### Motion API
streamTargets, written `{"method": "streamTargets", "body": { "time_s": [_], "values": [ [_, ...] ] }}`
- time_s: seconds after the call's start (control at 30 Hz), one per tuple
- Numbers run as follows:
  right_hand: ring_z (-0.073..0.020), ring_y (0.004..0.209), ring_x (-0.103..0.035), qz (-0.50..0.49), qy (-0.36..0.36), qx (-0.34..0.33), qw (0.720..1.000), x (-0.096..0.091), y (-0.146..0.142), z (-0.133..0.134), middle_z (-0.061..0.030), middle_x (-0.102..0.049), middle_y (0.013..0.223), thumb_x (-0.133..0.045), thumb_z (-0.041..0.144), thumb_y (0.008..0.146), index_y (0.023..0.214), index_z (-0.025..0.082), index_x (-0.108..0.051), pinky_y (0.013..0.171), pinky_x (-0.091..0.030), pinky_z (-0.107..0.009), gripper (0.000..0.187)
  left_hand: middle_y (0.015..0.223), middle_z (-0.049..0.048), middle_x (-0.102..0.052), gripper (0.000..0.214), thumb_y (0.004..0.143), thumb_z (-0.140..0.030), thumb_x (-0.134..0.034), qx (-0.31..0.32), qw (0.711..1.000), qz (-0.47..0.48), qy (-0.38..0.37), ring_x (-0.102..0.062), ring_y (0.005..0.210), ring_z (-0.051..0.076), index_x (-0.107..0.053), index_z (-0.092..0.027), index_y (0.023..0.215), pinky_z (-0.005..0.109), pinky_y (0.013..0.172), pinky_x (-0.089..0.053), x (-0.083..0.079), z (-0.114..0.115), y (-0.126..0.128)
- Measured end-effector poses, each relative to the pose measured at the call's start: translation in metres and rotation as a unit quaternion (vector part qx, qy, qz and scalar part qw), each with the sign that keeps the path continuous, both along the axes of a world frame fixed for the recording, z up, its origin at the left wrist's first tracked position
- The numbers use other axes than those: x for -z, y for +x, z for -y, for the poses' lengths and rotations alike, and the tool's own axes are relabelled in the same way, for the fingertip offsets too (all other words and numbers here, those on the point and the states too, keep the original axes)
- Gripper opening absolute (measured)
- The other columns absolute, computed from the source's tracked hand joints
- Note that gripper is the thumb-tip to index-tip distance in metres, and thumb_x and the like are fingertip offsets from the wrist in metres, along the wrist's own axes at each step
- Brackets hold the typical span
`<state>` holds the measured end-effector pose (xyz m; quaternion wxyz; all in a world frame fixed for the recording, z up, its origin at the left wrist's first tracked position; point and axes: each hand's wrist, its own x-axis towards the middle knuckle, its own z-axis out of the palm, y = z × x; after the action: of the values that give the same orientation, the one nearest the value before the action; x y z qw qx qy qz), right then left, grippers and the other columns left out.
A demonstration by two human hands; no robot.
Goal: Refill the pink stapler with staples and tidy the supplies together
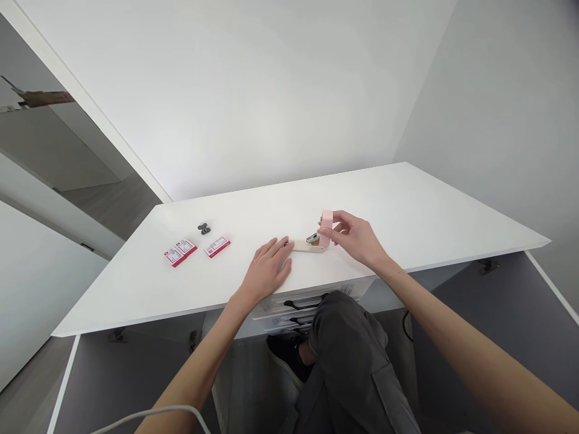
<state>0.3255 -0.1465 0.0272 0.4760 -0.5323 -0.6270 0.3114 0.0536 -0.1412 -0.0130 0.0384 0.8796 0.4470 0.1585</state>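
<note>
A stapler (pixel 307 246) with a cream base and a pink top lies opened out on the white tabletop. Its pink top (pixel 327 219) stands upright, swung well away from the base, and the metal magazine (pixel 312 237) shows between them. My right hand (pixel 351 234) pinches the pink top between thumb and fingers. My left hand (pixel 268 268) lies palm down, fingers stretched out over the left end of the base, the thumb apart. The fingertips partly hide that end.
Red-and-white staple boxes (pixel 180 252) lie at the left, with another similar box (pixel 217 246) beside them. A small dark staple remover (pixel 204 228) sits behind. Below the table (pixel 149 289) are drawers with black handles (pixel 301 305) and my legs. Walls stand behind and right.
</note>
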Motion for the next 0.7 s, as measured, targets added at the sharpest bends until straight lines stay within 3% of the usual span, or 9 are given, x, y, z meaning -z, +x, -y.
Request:
{"method": "streamTargets", "body": {
  "time_s": [0.3,0.47,0.7],
  "values": [
    [-0.0204,0.075,-0.071,0.067,0.01,-0.014,0.998,-0.009,-0.02,-0.007,-0.0052,-0.08,0.116,-0.071,0.055,0.091,0.108,0.027,-0.076,0.07,-0.057,-0.036,0.034,0.167,0.0028,-0.047,0.049,0.109,-0.038,-0.042,0.002,1.0,0.01,0.006,-0.04,0.157,0.03,-0.053,-0.029,0.155,0.053,0.127,-0.037,0.0,0.0,-0.001],
    [-0.0207,0.074,-0.071,0.102,0.004,-0.024,0.994,-0.008,-0.029,-0.011,-0.0017,-0.081,0.101,-0.072,0.052,0.092,0.109,0.027,-0.075,0.072,-0.055,-0.035,0.031,0.168,0.0022,-0.046,0.049,0.109,-0.038,-0.041,0.004,1.0,0.009,0.003,-0.039,0.157,0.03,-0.054,-0.028,0.155,0.052,0.127,-0.037,0.001,0.001,-0.002],
    [-0.0246,0.086,-0.071,0.193,0.037,-0.028,0.98,-0.006,-0.041,-0.018,-0.0043,-0.08,0.109,-0.07,0.048,0.094,0.109,0.027,-0.076,0.077,-0.052,-0.038,0.027,0.164,0.0084,-0.051,0.053,0.105,-0.037,-0.046,-0.019,0.999,0.036,0.004,-0.042,0.155,0.031,-0.048,-0.023,0.157,0.053,0.127,-0.038,-0.001,0.002,-0.002]
  ]
}}
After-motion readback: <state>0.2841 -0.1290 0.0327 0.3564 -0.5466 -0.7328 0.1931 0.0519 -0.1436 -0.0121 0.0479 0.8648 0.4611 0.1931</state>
